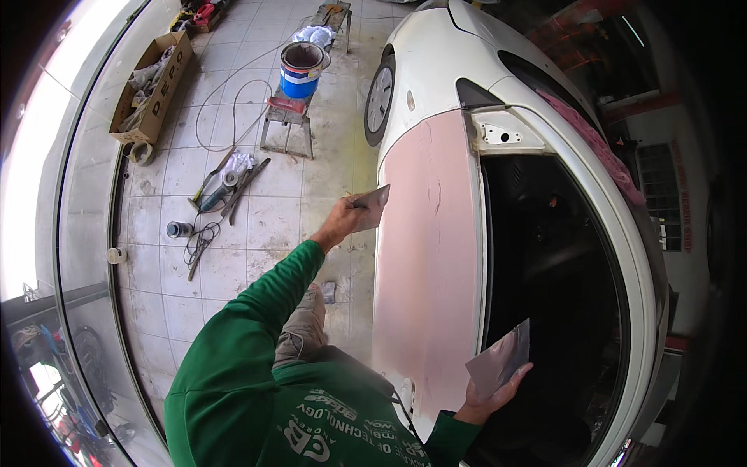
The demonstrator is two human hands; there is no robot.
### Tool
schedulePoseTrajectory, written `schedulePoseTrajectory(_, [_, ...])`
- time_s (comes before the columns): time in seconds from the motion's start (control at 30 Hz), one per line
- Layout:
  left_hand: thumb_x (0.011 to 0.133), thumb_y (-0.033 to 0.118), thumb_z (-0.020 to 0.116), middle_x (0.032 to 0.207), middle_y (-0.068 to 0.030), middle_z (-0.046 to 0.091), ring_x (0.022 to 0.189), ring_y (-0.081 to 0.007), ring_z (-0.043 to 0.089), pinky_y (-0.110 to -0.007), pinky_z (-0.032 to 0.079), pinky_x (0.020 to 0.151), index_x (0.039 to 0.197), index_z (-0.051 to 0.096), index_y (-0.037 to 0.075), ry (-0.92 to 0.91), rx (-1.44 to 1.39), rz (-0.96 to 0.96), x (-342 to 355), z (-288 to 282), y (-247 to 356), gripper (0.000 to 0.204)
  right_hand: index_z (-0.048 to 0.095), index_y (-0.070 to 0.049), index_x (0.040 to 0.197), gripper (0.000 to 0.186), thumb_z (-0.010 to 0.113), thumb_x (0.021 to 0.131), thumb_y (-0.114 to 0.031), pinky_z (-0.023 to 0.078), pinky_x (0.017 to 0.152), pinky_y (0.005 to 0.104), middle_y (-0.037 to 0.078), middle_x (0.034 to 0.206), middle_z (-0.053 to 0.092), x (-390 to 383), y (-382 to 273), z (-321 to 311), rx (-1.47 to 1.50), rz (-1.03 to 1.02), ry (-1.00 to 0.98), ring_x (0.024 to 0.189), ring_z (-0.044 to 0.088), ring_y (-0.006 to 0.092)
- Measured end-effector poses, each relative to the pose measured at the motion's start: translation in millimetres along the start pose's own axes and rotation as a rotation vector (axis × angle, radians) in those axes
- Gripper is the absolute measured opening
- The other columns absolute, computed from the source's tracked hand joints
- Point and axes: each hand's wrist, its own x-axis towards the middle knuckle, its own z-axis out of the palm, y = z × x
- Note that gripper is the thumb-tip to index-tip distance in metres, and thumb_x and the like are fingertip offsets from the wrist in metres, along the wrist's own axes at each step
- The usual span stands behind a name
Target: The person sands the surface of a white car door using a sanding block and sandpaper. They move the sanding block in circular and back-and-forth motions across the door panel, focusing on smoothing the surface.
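My left hand grips a thin metal spreader near the outer edge of the car's pinkish door panel, which has a few dark cracks or streaks toward its upper part. My right hand holds a wider metal plate with a dull pinkish-grey face, over the lower part of the dark window opening. Whether the spreader touches the panel is unclear.
The white car fills the right. On the tiled floor are a stepped stand with a blue can, a cardboard box, a grinder, cables and a small canister. A glass partition lines the left.
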Motion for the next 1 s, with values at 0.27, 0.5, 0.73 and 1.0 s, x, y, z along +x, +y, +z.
schedulePoseTrajectory(0.27, [0.093, 0.001, 0.055, 0.122, -0.0123, 0.071, 0.107, -0.0308, 0.068, -0.037, 0.053, 0.098, 0.126, 0.07, 0.011, 0.115, 0.464, 0.46, 240, 9, 5, 0.038, 0.043, -0.013, 0.148, 0.066, 0.038, 0.104, -0.063, 0.057, 0.054, 0.0311, 0.005, 0.122, 0.063, 76, 15, 59, -0.138, 0.123, 0.1, 0.073, 0.069, 0.0209])
schedulePoseTrajectory(0.5, [0.087, -0.004, 0.055, 0.124, -0.0059, 0.069, 0.116, -0.0299, 0.064, -0.038, 0.055, 0.097, 0.121, 0.073, 0.017, 0.091, 0.603, 0.552, 295, 44, -3, 0.044, 0.045, -0.015, 0.144, 0.066, 0.035, 0.103, -0.066, 0.046, 0.036, 0.0278, 0.004, 0.113, 0.066, 116, 38, 100, -0.319, 0.071, 0.453, 0.054, 0.063, 0.0174])
schedulePoseTrajectory(0.73, [0.087, -0.006, 0.058, 0.122, -0.0098, 0.069, 0.114, -0.0324, 0.064, -0.04, 0.054, 0.097, 0.125, 0.07, 0.013, 0.05, 0.598, 0.494, 310, 29, 8, 0.044, 0.041, -0.012, 0.146, 0.059, 0.035, 0.107, -0.056, 0.055, 0.042, 0.0278, 0.008, 0.109, 0.065, 141, 47, 114, -0.193, 0.122, 0.215, 0.064, 0.069, 0.0156])
schedulePoseTrajectory(1.0, [0.092, -0.005, 0.053, 0.123, -0.0094, 0.068, 0.113, -0.0321, 0.065, -0.04, 0.055, 0.096, 0.132, 0.067, 0.018, -0.038, 0.637, 0.49, 312, 19, 8, 0.048, 0.036, -0.011, 0.148, 0.06, 0.041, 0.106, -0.055, 0.06, 0.042, 0.0308, 0.009, 0.111, 0.063, 153, 53, 107, -0.095, 0.112, 0.203, 0.062, 0.07, 0.0202])
